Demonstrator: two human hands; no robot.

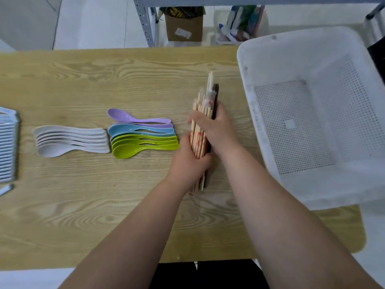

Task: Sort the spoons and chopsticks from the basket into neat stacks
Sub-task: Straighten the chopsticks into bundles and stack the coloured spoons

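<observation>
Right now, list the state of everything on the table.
White perforated plastic basket: empty.
Bundle of wooden chopsticks: gathered, gripped by both hands.
Left hand: gripping the bundle's near end.
Right hand: gripping the bundle's middle.
White plastic spoons: nested row, lying flat.
Purple, blue and green plastic spoons: nested row, lying flat.

On the table [83,80], spoons [125,152] lie left of chopsticks [198,139], basket [249,94] right; perhaps trays [7,147] far left.
</observation>
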